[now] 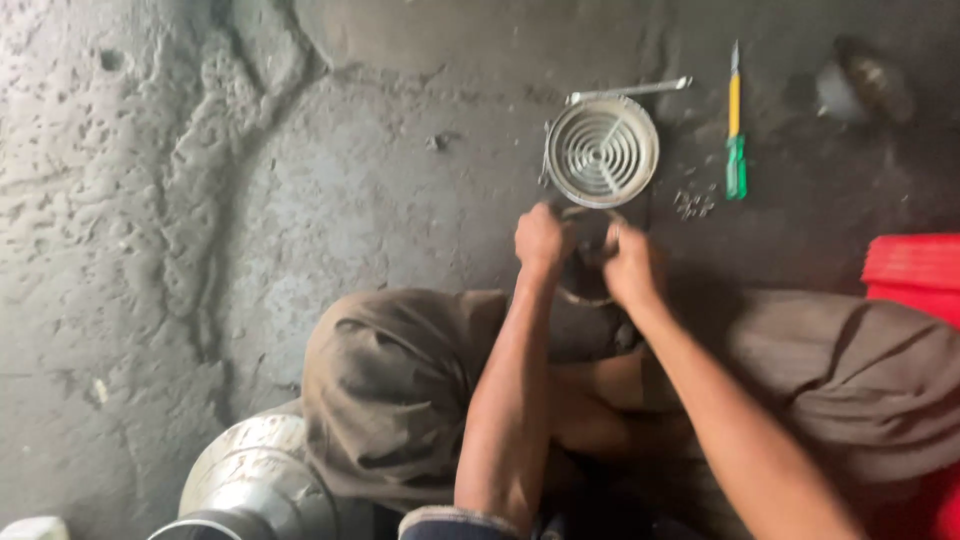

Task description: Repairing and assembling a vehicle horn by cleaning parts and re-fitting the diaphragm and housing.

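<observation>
My left hand [541, 238] and my right hand [630, 266] both grip a dark round metal part [585, 280], held between them just above my knees. The part is mostly hidden by my fingers. Right beyond it on the floor lies a round silver metal cover [602, 150] with concentric ribs inside. My forearms reach forward from the bottom of the view between my two bent knees in brown cloth.
A screwdriver [735, 130] with a yellow and green handle lies on the rough concrete floor [300, 200], with several small screws [693, 203] beside it. A thin metal bar [630, 90] lies behind the cover. A red container [915, 270] stands right, a shiny metal drum [255, 480] bottom left.
</observation>
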